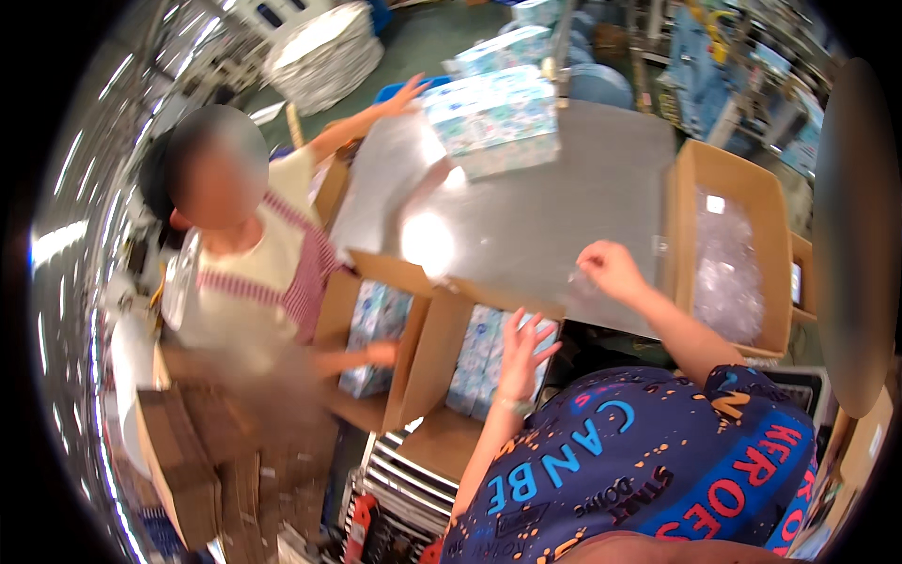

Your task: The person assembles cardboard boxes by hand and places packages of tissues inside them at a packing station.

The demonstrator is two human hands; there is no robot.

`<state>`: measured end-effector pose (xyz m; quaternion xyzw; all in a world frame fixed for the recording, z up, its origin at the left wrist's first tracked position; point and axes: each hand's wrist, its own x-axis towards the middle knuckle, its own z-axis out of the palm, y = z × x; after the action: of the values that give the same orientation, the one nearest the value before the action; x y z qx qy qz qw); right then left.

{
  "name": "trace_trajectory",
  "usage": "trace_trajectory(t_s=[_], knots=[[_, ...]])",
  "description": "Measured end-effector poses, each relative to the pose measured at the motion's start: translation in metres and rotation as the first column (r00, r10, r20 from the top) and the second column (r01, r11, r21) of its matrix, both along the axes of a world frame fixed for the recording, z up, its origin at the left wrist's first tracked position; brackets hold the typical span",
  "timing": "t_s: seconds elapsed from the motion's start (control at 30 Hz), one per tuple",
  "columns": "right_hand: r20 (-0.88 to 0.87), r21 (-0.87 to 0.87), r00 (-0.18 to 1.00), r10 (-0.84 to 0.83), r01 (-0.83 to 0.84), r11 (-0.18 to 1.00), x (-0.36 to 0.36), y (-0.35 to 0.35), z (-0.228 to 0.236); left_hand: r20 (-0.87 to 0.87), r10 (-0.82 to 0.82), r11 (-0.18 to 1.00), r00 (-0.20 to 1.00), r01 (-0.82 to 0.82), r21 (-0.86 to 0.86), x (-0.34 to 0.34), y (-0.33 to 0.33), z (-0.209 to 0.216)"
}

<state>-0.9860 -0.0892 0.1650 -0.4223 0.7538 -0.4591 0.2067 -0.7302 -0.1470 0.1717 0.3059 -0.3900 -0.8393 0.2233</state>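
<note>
My left hand [526, 355] has its fingers spread above an open brown carton [434, 350] and holds nothing. Blue-and-white patterned packs [474, 362] stand in rows inside that carton. Over the metal table [601, 179], my right hand [611, 271] is closed, its fingertips drawn together. A faint clear scrap shows by those fingertips, too small to name. A second open carton [329, 324] with similar packs [381, 310] stands against the first one. A co-worker's hand [381, 353] is at that second carton, while their other hand [406, 97] reaches to a row of patterned packs [489, 108].
On the right, a tall open carton [691, 235] holds clear plastic bags [728, 268]. Flattened cardboard [183, 451] is stacked at the lower left. Metal rollers [413, 475] run below the packed cartons. A large white bundle [324, 56] sits on the floor beyond the co-worker.
</note>
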Motion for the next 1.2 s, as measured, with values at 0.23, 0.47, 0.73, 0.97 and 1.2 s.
trace_trajectory(t_s=[0.23,0.47,0.73,0.97,1.2], knots=[[-0.118,-0.218,0.969,0.218,-0.24,0.946,0.132,-0.046,0.014,0.091,0.431,0.891,0.898,-0.439,0.115,0.028,-0.015,-0.024],[0.46,-0.083,0.877,0.138,-0.112,0.99,0.056,-0.06,-0.04,0.132,0.581,0.813,0.803,-0.581,-0.047,0.084,-0.021,-0.039],[0.309,0.097,0.889,-0.338,0.324,0.941,-0.144,0.041,-0.158,0.556,0.53,0.449,0.641,0.344,-0.825,0.119,-0.026,-0.115],[-0.042,0.275,0.876,-0.481,0.473,0.837,-0.19,0.112,-0.182,0.843,-0.172,0.743,0.511,0.628,-0.229,0.146,-0.007,-0.152],[-0.596,0.204,0.761,-0.255,0.45,0.869,-0.17,0.087,-0.138,0.884,-0.205,0.731,0.42,0.666,-0.148,0.162,-0.011,-0.144]])
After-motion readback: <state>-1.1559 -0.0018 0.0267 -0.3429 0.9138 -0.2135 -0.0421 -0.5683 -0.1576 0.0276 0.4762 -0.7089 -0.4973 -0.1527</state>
